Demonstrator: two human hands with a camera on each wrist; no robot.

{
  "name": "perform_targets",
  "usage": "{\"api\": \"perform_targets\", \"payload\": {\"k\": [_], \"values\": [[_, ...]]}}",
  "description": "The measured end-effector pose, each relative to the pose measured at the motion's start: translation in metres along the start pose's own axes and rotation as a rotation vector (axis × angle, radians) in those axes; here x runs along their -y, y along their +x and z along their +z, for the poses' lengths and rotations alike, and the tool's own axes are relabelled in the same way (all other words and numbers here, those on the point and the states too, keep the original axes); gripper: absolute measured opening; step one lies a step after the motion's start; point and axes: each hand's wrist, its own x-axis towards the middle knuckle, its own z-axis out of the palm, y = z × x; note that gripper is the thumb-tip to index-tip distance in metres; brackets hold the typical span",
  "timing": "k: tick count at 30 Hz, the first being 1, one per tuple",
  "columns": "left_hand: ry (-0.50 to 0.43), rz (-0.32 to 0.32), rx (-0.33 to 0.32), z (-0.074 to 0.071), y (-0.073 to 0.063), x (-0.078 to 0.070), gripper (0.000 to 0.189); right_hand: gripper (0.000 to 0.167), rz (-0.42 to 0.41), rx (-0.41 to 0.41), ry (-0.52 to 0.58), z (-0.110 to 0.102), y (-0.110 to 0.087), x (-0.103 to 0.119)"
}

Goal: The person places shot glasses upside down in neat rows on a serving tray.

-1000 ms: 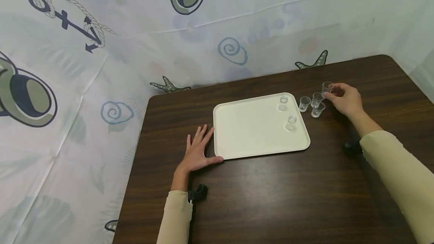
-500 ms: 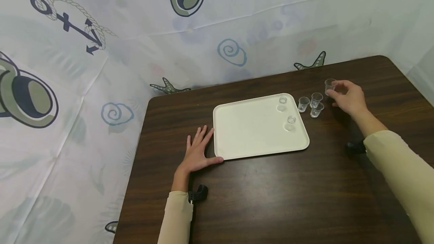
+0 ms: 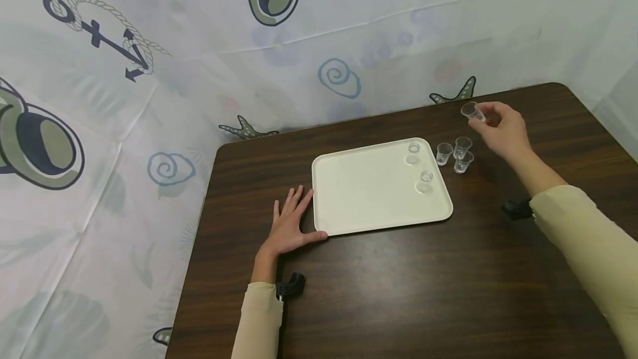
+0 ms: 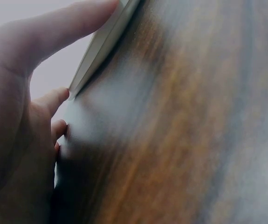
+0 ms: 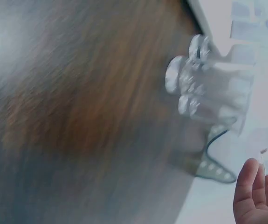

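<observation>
My right hand [image 3: 504,129] pinches a clear shot glass [image 3: 472,112] between thumb and fingers, lifted above the table's far right part. In the right wrist view only a piece of that glass [image 5: 267,162] shows at the fingertips. Three clear shot glasses stand close together right of the tray: a left one [image 3: 444,153], a back one [image 3: 462,147] and a front one [image 3: 463,163]. On the cream tray [image 3: 369,193] are two more, a far glass [image 3: 413,149] and a nearer glass [image 3: 426,178], seemingly upside down. My left hand [image 3: 288,230], fingers spread, touches the tray's near left corner.
The dark wood table [image 3: 399,292] reaches back to a white curtain [image 3: 299,82] printed with sea motifs. The table's far edge lies just behind the tray and glasses. A black wrist camera [image 3: 291,285] sits at the left cuff.
My right hand has lifted the shot glass away from the three beside the tray, first slightly right, then up and back left. The left hand and tray stay put.
</observation>
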Motion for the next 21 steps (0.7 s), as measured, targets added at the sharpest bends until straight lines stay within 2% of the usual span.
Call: {"api": "perform_targets", "payload": {"k": [8, 14, 17, 21], "values": [[-0.005, -0.006, 0.003, -0.001, 0.000, -0.001, 0.110, 0.040, -0.139, 0.041, -0.064, 0.013, -0.003, 0.028], [0.000, -0.005, 0.006, -0.001, 0.001, 0.000, 0.111, 0.038, -0.229, 0.115, -0.096, 0.021, -0.005, 0.042], [0.003, -0.008, 0.009, 0.000, 0.001, 0.000, 0.111, 0.038, -0.276, 0.149, -0.144, 0.023, -0.006, 0.050], [0.010, -0.017, 0.013, 0.001, 0.001, 0.001, 0.111, 0.037, -0.360, 0.196, -0.267, 0.029, -0.007, 0.061]]}}
